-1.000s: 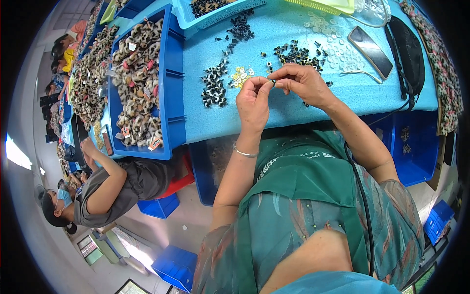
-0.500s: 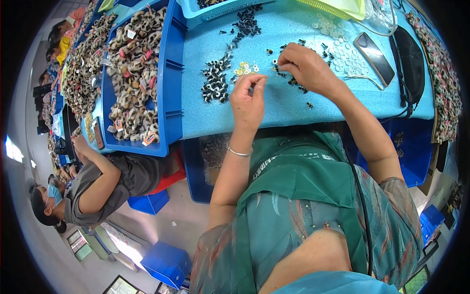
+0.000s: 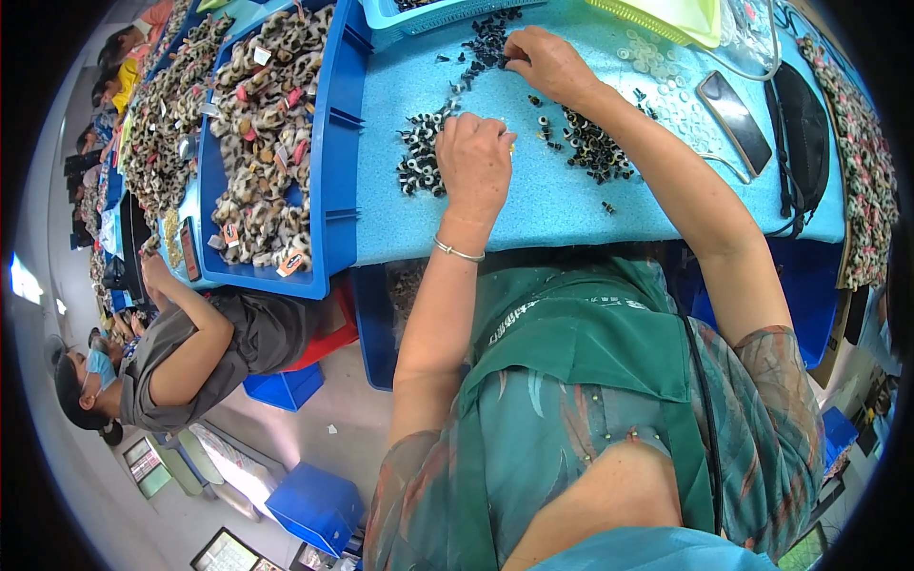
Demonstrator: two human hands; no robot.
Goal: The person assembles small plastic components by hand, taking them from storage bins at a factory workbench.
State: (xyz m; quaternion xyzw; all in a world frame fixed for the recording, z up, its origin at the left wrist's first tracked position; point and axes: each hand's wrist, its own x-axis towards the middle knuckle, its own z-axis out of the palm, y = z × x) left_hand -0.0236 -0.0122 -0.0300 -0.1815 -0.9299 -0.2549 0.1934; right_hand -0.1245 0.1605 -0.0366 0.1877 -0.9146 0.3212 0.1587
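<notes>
My left hand (image 3: 473, 160) is low over the blue tabletop (image 3: 543, 214), its fingers curled in and mostly hidden under the knuckles. A bit of yellow shows by its fingertips. Just left of it lies a cluster of small black pieces with white rings (image 3: 419, 157). My right hand (image 3: 552, 65) reaches farther out, fingertips bent together at the edge of a pile of small plain black pegs (image 3: 487, 43). Whatever its fingers hold is hidden. Beneath my right forearm is a heap of dark pegs with yellowish parts (image 3: 595, 152).
A blue crate (image 3: 333, 143) of spotted plush pieces stands left. Translucent discs (image 3: 681, 109), a phone (image 3: 733, 124) and a black pouch (image 3: 802, 143) lie right. Blue (image 3: 447, 17) and yellow (image 3: 657, 29) baskets stand at the back. A co-worker (image 3: 190, 352) sits on the left.
My right hand has moved away and left, from the dark heap to the black pegs. My left hand has shifted slightly left and turned its back up, covering the yellow and white rings.
</notes>
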